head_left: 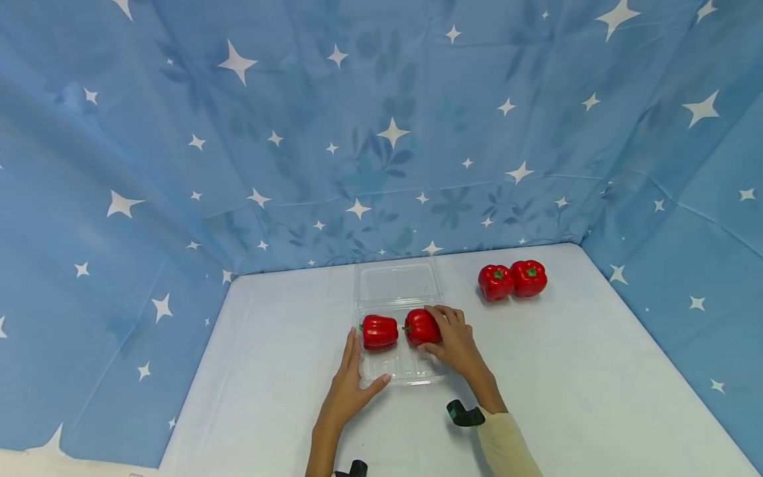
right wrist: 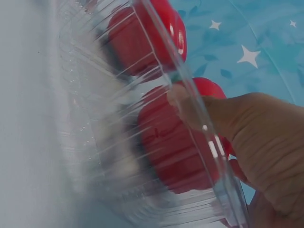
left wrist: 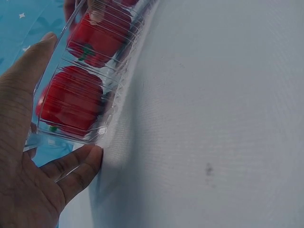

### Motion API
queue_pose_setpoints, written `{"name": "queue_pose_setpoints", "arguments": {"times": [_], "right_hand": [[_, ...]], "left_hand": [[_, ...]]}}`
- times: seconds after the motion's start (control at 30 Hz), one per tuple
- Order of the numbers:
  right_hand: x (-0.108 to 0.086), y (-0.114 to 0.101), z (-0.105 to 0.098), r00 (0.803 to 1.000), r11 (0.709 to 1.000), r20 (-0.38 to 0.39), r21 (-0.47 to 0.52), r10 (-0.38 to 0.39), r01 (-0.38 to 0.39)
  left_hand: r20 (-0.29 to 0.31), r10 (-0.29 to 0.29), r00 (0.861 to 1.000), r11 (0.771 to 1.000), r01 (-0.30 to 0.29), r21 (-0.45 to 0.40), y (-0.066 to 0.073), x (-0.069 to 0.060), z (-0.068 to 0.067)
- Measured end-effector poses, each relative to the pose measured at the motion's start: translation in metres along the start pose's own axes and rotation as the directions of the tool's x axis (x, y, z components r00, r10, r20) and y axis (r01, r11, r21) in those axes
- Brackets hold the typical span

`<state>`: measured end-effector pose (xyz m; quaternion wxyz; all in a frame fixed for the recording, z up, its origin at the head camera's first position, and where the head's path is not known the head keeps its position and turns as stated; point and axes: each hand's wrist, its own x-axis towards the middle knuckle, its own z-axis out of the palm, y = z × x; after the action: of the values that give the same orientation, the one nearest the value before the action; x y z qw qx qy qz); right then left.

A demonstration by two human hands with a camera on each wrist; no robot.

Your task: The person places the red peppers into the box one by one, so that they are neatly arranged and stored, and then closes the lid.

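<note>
Your right fingers (head_left: pixel 448 315) grip one pepper (head_left: pixel 420 327); left fingers (head_left: pixel 352 350), spread wide, touch the box (head_left: pixel 383 364), another pepper (head_left: pixel 380 332) beside them.

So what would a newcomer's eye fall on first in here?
Probably the two glossy red peppers in the clear plastic container, the right one gripped by the right hand. Two more peppers sit together farther back to the right on the white table. Behind, a blue cloth with white stars fills much of the head view.
</note>
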<state>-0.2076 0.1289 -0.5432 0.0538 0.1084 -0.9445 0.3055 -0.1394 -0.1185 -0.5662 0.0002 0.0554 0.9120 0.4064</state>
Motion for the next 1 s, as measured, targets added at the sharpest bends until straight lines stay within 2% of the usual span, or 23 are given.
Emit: {"name": "queue_pose_setpoints", "arguments": {"times": [0.23,0.4,0.57,0.67,0.73,0.8,0.87,1.0], "right_hand": [[-0.002,0.004,-0.005,1.0,0.995,0.011,0.099,0.0,-0.001],[-0.004,0.009,-0.013,1.0,0.984,-0.008,0.177,-0.012,0.013],[-0.008,0.019,-0.025,0.998,0.97,-0.069,0.24,-0.013,0.029],[-0.01,0.029,-0.031,0.989,0.967,-0.149,0.25,-0.009,0.046],[-0.01,0.036,-0.036,0.975,0.969,-0.223,0.242,0.0,0.055],[-0.01,0.044,-0.041,0.952,0.972,-0.305,0.228,0.012,0.061],[-0.009,0.051,-0.047,0.922,0.976,-0.386,0.212,0.034,0.053],[-0.005,0.066,-0.06,0.844,0.979,-0.525,0.206,0.108,0.003]], "left_hand": [[0.003,-0.011,1.0,1.0,0.011,-0.003,0.0,-0.001,0.0],[0.006,-0.016,1.0,1.0,0.016,0.001,0.0,-0.001,-0.001],[0.015,-0.026,1.0,1.0,0.026,-0.014,0.002,0.0,-0.001],[0.015,-0.032,0.999,0.999,0.032,-0.019,0.003,0.0,-0.002],[0.015,-0.032,0.999,0.999,0.033,-0.021,0.003,0.0,-0.002],[0.014,-0.026,1.0,0.999,0.026,-0.022,0.003,0.0,-0.001],[0.009,-0.017,1.0,1.0,0.017,-0.021,0.002,0.0,-0.001],[0.005,-0.009,1.0,1.0,0.009,-0.02,0.001,0.0,0.0]]}}
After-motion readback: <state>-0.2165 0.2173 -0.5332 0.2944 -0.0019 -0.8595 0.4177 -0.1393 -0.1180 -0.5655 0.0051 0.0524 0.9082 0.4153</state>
